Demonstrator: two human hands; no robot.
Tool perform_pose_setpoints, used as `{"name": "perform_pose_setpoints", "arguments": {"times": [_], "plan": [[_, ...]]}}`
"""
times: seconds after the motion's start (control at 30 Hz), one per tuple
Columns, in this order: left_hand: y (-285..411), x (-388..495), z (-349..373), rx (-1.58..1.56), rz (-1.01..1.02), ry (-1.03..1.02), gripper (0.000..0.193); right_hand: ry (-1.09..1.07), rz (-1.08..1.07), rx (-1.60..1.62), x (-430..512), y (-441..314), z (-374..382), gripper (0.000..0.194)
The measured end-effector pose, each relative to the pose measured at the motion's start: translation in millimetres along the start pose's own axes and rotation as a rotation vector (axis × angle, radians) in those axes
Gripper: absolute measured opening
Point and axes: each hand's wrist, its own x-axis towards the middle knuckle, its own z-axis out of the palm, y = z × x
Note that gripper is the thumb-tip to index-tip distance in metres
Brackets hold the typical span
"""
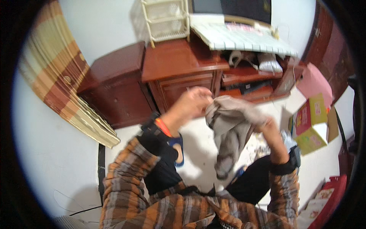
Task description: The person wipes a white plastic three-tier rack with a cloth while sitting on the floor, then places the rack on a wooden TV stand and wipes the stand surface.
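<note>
A grey-beige piece of cloth (228, 123), perhaps a garment, hangs in folds between my two hands, over the white floor. My left hand (196, 100) grips its upper left edge, the fingers blurred by motion. On the other side my right hand (267, 126) is closed on the cloth's right end. The lower part dangles in a narrow, darker tail between my knees. I cannot tell what kind of garment it is.
Ahead stand a reddish wooden cabinet (183, 61) and a darker chest (114, 83). A white plastic rack (167, 21) sits on the cabinet. To the right are an opened carton (310, 123) and a pink object (316, 81). A checked curtain (61, 74) hangs at left.
</note>
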Motion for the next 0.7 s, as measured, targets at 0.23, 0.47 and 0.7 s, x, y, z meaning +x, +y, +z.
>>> {"name": "perform_pose_setpoints", "arguments": {"times": [0.23,0.47,0.7], "plan": [[19,-35,-74,-0.151,0.046,0.09,0.023,0.271,-0.349,0.244,-30,-5,-99,0.035],[13,-51,-106,-0.236,0.025,0.29,0.02,0.463,-0.45,0.545,-40,-27,-96,0.056],[3,-70,-134,-0.303,0.042,0.321,0.018,0.138,-0.222,0.917,-20,-2,-65,0.069]]}}
